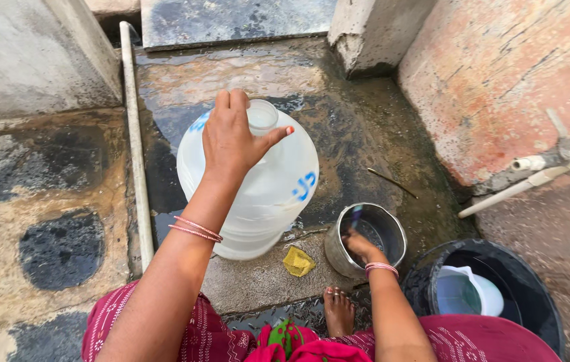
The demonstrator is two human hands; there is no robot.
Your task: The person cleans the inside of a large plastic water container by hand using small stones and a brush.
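Note:
A large translucent white water jug with blue markings stands upright on the wet stone floor. My left hand grips its neck and shoulder, just beside the open mouth. To the right stands a round steel pot. My right hand reaches inside it, fingers curled against the inner wall; whether it holds anything is hidden. A yellow scrub pad lies on the floor between the jug and the pot.
A black bucket with water and a white plastic mug stands at lower right. A white pipe runs along the left step. A tap and pipe project from the reddish wall. My bare foot rests near the pot.

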